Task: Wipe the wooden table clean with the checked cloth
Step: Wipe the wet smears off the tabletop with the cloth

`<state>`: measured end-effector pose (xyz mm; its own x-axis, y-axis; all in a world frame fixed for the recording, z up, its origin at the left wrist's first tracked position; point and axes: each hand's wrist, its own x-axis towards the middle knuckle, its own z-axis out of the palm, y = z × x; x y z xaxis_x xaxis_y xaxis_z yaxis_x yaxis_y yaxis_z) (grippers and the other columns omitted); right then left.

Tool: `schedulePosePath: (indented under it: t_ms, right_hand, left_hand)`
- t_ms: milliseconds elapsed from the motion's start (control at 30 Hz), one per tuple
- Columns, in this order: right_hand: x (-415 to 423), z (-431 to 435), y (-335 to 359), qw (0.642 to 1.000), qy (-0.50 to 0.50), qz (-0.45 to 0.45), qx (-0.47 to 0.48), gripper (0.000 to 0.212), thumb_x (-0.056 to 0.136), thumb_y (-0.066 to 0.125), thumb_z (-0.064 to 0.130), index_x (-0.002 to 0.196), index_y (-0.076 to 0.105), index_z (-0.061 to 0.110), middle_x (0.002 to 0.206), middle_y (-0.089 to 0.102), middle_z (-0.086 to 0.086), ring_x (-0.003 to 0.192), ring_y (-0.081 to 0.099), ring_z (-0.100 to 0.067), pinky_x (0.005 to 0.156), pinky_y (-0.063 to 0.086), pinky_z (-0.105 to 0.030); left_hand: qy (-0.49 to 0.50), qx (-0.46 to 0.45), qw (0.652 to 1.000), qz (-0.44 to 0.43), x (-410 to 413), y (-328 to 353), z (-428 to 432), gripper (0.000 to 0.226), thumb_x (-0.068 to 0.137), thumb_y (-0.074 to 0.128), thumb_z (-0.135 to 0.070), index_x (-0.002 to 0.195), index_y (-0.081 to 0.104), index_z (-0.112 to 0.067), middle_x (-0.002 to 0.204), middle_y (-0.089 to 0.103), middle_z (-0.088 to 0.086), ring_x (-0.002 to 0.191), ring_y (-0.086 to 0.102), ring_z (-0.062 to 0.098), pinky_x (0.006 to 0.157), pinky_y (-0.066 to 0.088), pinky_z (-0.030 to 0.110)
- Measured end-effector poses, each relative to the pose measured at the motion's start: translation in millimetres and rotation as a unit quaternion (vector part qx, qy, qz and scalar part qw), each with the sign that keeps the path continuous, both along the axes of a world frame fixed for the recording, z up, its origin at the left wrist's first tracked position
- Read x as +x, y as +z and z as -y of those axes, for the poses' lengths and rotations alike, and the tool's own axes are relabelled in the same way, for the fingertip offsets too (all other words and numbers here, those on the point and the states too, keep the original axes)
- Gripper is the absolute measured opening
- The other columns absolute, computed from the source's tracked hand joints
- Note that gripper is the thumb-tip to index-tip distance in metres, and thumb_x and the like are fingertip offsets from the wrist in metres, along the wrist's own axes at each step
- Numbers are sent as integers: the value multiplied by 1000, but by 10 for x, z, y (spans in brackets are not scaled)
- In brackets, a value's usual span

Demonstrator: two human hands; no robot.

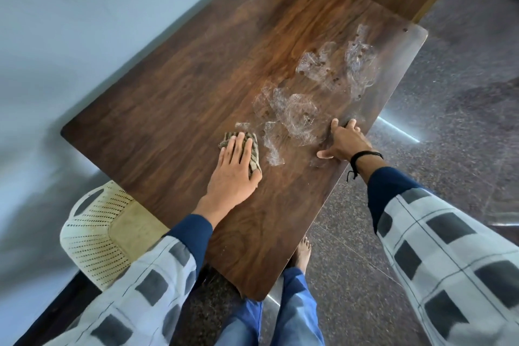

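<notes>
Head view: left hand (pixel 234 168) flat, fingers straight, pressing cloth (pixel 254 156) onto table (pixel 168 109). Right hand (pixel 344 143) spread, braced near table edge. Wiping step underway; wet smears (pixel 300 118) between and beyond hands. Next: sweep cloth through them with firm pressure.

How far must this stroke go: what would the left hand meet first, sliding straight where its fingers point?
The left hand, pressing the checked cloth, would first reach the small whitish smear just beyond the cloth on the wooden table, then probably the larger smears.
</notes>
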<state>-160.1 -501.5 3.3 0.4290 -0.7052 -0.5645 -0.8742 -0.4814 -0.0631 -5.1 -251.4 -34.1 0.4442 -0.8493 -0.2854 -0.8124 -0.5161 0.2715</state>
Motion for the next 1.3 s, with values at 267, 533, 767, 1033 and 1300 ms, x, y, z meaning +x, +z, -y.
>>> schedulePosePath:
  t_ms: [267,533,767,1033,1300]
  right_hand:
    - [144,-41,28,1000,-20,-5,8,115,81,81,37,158,1,5,158,-4,-36,147,13,-50,117,26,-55]
    - [207,-215,-10,996,68,49,27,112,78,83,40,160,6,28,167,-6,-10,151,8,-40,118,25,-52]
    - [210,-196,-25,995,97,19,18,110,81,80,40,160,5,24,165,-9,-14,150,7,-46,116,27,-57]
    - [184,-193,-49,994,101,35,13,109,80,81,39,160,8,24,165,-6,-14,149,6,-47,114,30,-58]
    - [161,-188,-56,993,106,42,3,109,78,82,40,159,12,22,164,1,-16,146,17,-49,112,34,-56]
  left_hand:
    - [-88,-30,995,40,-410,-107,-220,75,98,28,-50,158,6,-12,166,-2,8,153,-5,22,124,10,42]
    - [25,-2,999,25,-195,-50,77,72,102,25,-47,158,-5,-14,164,-16,4,151,-16,19,124,-4,38]
    - [-90,-16,996,23,-534,12,-234,74,100,25,-52,159,0,-13,165,-12,7,151,-16,21,124,2,43]
    - [-106,-17,993,48,-574,-68,-322,73,101,25,-53,159,5,-12,166,-6,7,152,-7,21,124,11,43]
    - [-69,-21,997,33,-751,-29,-210,75,99,29,-50,158,8,-8,165,-2,13,152,-4,27,123,11,47]
